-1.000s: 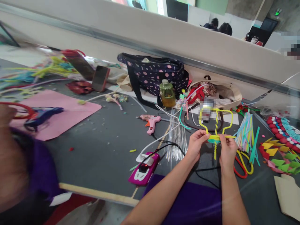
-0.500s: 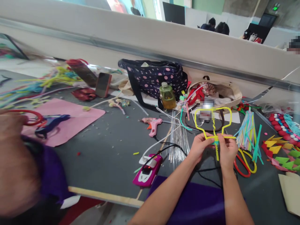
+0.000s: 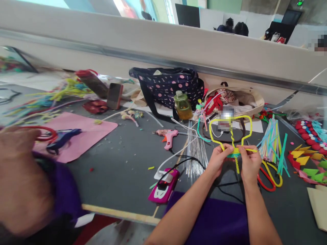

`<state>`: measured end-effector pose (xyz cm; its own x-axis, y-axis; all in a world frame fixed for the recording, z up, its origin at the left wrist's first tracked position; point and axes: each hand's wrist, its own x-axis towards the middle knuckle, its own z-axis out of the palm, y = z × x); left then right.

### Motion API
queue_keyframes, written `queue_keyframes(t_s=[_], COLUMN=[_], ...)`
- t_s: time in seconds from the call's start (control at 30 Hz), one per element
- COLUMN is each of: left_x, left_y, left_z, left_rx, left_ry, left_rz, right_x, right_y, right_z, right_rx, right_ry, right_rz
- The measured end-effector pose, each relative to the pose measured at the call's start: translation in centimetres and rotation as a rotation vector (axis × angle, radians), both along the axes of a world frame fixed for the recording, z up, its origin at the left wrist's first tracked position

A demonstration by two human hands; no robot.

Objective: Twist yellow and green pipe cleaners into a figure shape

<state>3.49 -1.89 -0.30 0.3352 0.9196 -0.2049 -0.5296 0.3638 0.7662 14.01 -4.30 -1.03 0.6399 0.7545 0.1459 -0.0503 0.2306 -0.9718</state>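
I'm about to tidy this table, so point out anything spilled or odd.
A yellow bit and a red bit lie loose on the table, like dropped scraps. The pink glue gun lies on its side straight on the tabletop, which looks a little careless. No liquid spill shows.

Both hands (image 3: 220,158) (image 3: 250,162) in pinch grips

Text, labels, brands, numbers: none readable | green lit sign (image 3: 299,3), top right: too small to read
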Motion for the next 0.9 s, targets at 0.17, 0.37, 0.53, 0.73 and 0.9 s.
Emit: queue_keyframes(t_s=[0.17,0.37,0.53,0.73,0.9], left_x=[0.11,0.14,0.18,0.11,0.00], left_y=[0.13,0.14,-0.01,-0.04,0.04], left_z=[-0.32,-0.38,-0.36,-0.45,-0.59], left_rx=[0.082,0.090,0.089,0.068,0.094], left_ry=[0.065,0.112,0.105,0.036,0.015], left_rz=[0.118,0.166,0.174,0.182,0.125], right_x=[-0.02,0.41,0.33,0.20,0.23], right_y=[-0.14,-0.01,0.04,-0.08,-0.21], right_z=[0.16,0.08,-0.11,0.04,0.15], right_rx=[0.002,-0.017,-0.023,-0.026,-0.022], right_ry=[-0.016,-0.002,0.069,0.023,-0.044], right_rz=[0.058,0.035,0.059,0.041,0.039])
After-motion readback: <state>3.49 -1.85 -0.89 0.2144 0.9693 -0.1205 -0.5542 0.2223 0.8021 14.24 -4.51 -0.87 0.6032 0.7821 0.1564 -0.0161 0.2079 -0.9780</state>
